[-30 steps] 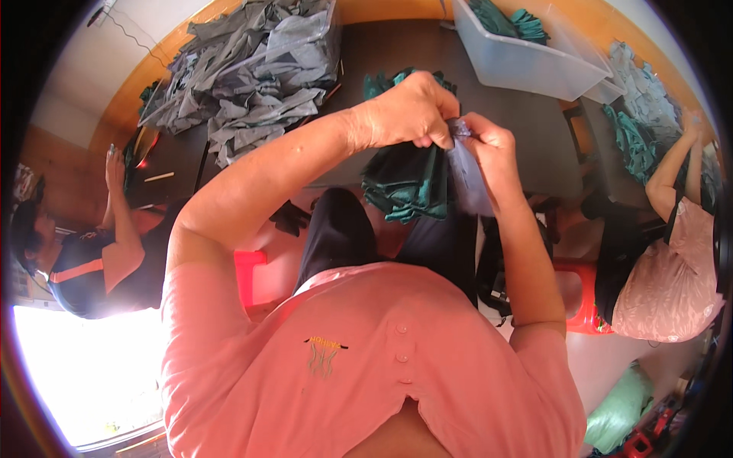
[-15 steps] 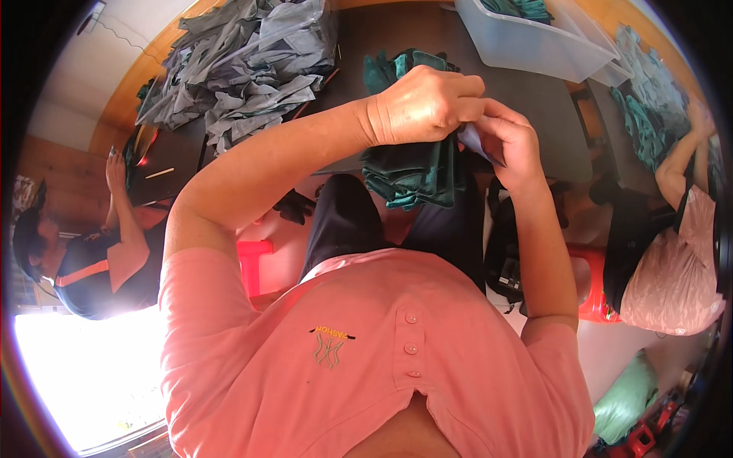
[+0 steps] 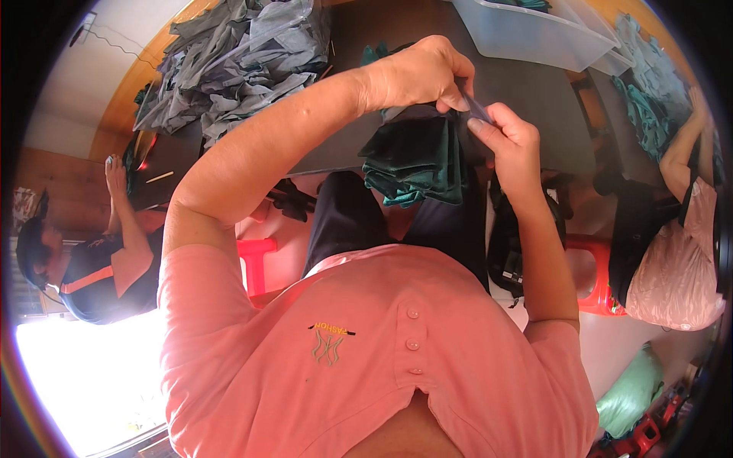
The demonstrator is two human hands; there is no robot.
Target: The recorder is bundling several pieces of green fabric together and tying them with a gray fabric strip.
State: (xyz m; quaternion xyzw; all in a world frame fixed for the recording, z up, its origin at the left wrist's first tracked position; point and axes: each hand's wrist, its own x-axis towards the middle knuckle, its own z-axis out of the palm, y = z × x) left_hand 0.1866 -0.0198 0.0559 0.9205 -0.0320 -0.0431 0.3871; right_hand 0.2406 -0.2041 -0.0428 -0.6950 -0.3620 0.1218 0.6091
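A small grey-violet piece of fabric (image 3: 477, 111) is stretched taut between my two hands. My left hand (image 3: 421, 75) pinches its upper end, the arm reaching across from the left. Lower down and to the right, my right hand (image 3: 510, 141) grips the other end between thumb and fingers. Beneath my left hand lies a stack of dark green velvet pieces (image 3: 412, 156), its near edge overhanging the table edge above my lap. My left hand and wrist hide part of the stack's far side.
A large heap of grey fabric pieces (image 3: 244, 69) covers the dark table (image 3: 527, 99) at far left. A clear plastic bin (image 3: 534, 38) with green cloth stands far right. Co-workers sit on both sides, the right one (image 3: 676, 259) beside green and pale fabric (image 3: 645, 122).
My left hand has risen and moved slightly away from the stack, uncovering more of its top. My hands have drawn apart, with the grey-violet fabric now pulled straight between them.
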